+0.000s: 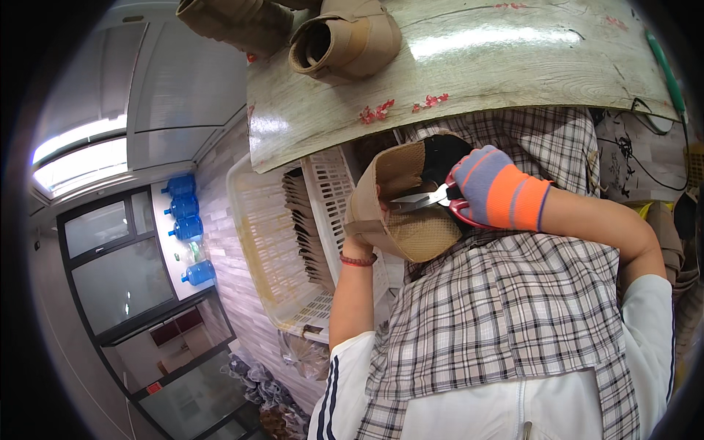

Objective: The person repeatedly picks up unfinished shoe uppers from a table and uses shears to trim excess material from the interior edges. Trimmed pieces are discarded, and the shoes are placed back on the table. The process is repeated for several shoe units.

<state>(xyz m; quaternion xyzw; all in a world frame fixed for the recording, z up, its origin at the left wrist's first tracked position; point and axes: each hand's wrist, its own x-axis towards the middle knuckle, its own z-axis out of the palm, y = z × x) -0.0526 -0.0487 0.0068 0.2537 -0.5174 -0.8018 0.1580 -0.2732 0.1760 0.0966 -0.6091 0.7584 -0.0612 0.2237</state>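
A wide tan fabric tube [375, 176], with a woven-textured inner side and a black section, rests over my lap with its mouth facing me. My left hand [358, 246], a red bracelet at the wrist, grips the tube's left wall; most of its fingers are hidden behind the material, and a fingertip shows inside. My right hand [480, 188], in a purple and orange knit glove, is closed round the red handles of a pair of scissors [422, 201]. Their blades, slightly apart, reach into the tube toward my left fingertips.
Ahead is a wood-patterned table [469, 81] with rolled tan pieces [348, 44] and a green-handled tool [664, 70]. Left of my lap, a plastic crate [257, 242] holds a stack of tan pieces [308, 235]. Blue water bottles [187, 227] stand farther left. A checked apron [506, 308] covers my lap.
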